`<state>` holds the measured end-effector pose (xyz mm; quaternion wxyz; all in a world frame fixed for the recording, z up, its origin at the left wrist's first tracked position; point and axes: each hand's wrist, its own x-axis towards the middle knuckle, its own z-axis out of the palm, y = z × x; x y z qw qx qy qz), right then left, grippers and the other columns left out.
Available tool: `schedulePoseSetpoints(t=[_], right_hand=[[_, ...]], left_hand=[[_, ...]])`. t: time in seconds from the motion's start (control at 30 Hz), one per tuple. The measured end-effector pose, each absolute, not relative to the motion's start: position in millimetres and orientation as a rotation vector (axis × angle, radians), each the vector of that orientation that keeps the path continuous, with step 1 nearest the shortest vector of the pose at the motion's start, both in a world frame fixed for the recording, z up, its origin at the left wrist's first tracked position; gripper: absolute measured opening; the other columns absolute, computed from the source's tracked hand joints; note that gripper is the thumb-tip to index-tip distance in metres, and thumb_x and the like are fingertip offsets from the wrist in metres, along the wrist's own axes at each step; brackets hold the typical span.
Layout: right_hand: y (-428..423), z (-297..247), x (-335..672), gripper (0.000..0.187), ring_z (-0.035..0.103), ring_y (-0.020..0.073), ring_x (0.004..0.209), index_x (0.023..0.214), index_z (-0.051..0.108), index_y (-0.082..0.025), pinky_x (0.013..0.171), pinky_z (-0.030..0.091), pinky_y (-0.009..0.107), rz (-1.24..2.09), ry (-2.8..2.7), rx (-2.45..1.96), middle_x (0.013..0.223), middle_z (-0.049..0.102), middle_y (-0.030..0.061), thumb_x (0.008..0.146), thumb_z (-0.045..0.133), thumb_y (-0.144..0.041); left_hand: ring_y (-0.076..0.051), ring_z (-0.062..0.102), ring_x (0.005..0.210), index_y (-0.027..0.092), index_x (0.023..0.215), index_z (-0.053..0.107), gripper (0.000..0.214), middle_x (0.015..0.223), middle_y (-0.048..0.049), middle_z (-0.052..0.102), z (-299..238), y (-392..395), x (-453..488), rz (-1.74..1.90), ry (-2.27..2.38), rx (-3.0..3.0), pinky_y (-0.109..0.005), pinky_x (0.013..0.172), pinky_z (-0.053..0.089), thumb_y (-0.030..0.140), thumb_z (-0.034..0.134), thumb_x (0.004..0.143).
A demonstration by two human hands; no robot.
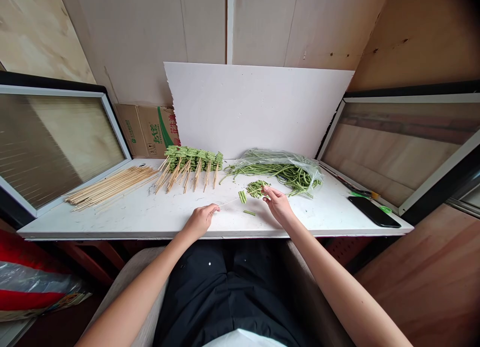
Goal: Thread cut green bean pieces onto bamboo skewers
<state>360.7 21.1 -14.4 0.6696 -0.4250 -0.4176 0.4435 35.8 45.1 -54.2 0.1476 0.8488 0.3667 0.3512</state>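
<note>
My left hand (pixel 202 219) pinches the bare end of a thin bamboo skewer (pixel 228 203). Short cut pieces of long bean (pixel 242 197) sit side by side on the skewer's far end, just above the table. My right hand (pixel 276 204) is at the right side of a small pile of cut bean pieces (pixel 256 189). Its thumb and fingers are curled together; what lies between them, if anything, is too small to make out. One loose bean piece (pixel 249 213) rests on the white table between my hands.
Bean-loaded skewers (pixel 193 159) are stacked at the back left, beside a heap of bare skewers (pixel 112 186). Whole long beans (pixel 296 176) lie under a clear plastic bag (pixel 275 157). A black phone (pixel 373 212) is at the right, below scissors (pixel 348 185). A white board (pixel 258 107) stands behind.
</note>
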Motion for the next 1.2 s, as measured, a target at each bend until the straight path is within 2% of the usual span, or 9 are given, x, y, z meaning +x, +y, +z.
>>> schedulePoseSetpoints(t=[0.3, 0.5, 0.8, 0.97, 1.2], right_hand=[[21, -16, 358, 0.037, 0.066, 0.0247, 0.101, 0.091, 0.085, -0.026, 0.075, 0.047, 0.032, 0.963, -0.93, -0.976, 0.106, 0.078, 0.0071, 0.07, 0.09, -0.055], [12, -24, 330, 0.036, 0.067, 0.0263, 0.097, 0.082, 0.084, -0.023, 0.081, 0.049, 0.036, 0.881, -1.107, -1.073, 0.098, 0.079, 0.0079, 0.072, 0.089, -0.056], [4, -18, 318, 0.044, 0.068, 0.0282, 0.099, 0.089, 0.085, -0.022, 0.087, 0.051, 0.04, 0.889, -1.156, -1.113, 0.104, 0.08, 0.0077, 0.071, 0.089, -0.062], [4, 1, 336, 0.041, 0.069, 0.0284, 0.097, 0.095, 0.086, -0.026, 0.085, 0.051, 0.04, 0.807, -1.394, -1.175, 0.109, 0.081, 0.0087, 0.078, 0.084, -0.063], [1, 2, 348, 0.017, 0.061, 0.0255, 0.074, 0.075, 0.086, -0.028, 0.069, 0.047, 0.037, 0.559, -1.878, -1.29, 0.075, 0.077, 0.0071, 0.064, 0.095, -0.038]], left_hand=[[-0.02, 0.075, 0.089, 0.023, 0.105, 0.075, 0.031, 0.1, -0.0048, 0.081, -51, 44, 36, 1.031, 1.063, 2.429, -0.027, 0.078, 0.055, 0.025, 0.044, 0.106], [-0.02, 0.076, 0.092, 0.025, 0.108, 0.074, 0.03, 0.102, -0.0046, 0.08, -56, 47, 35, 1.006, 1.013, 2.45, -0.027, 0.081, 0.056, 0.026, 0.044, 0.107], [-0.02, 0.076, 0.093, 0.022, 0.109, 0.074, 0.031, 0.102, -0.006, 0.081, -52, 45, 37, 1.009, 1.009, 2.44, -0.028, 0.081, 0.056, 0.026, 0.043, 0.107], [-0.019, 0.074, 0.085, 0.022, 0.108, 0.073, 0.035, 0.096, -0.0052, 0.079, -49, 43, 37, 1.015, 1.071, 2.416, -0.027, 0.076, 0.055, 0.033, 0.04, 0.11], [-0.019, 0.073, 0.081, 0.023, 0.107, 0.073, 0.035, 0.092, -0.0042, 0.078, -46, 41, 38, 1.037, 1.095, 2.416, -0.026, 0.074, 0.054, 0.035, 0.04, 0.11]])
